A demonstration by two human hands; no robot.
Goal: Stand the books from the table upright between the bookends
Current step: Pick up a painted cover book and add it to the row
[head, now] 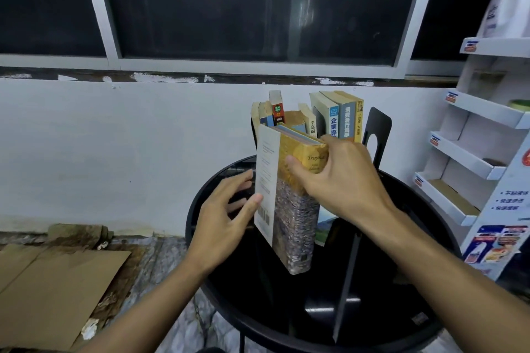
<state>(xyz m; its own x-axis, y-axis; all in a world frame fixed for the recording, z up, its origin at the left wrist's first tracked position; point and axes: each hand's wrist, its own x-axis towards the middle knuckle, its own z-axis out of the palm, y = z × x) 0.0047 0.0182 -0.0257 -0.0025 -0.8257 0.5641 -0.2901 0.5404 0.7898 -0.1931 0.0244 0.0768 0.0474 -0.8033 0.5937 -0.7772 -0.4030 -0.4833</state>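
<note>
Thick yellow paperback (292, 209) held upright, spine toward the viewer, over the middle of a round black table (401, 309); can't tell whether its lower end touches the top. Person's right hand (344, 180) grasps the book's top end, thumb on the spine, fingers wrapped over the far side. Left hand (223, 209) is relaxed, fingers spread, thumb tip touching the white back cover at the book's left. At the table's far edge, a row of books (335, 117) already stands upright w/ a black bookend (380, 135) at its right. Another book (325, 228) lies flat just behind the held one. Step, prob.: carrying this book to the row. Next move calls for opening a gap in the row and sliding it in upright w/o tipping neighbours.
</note>
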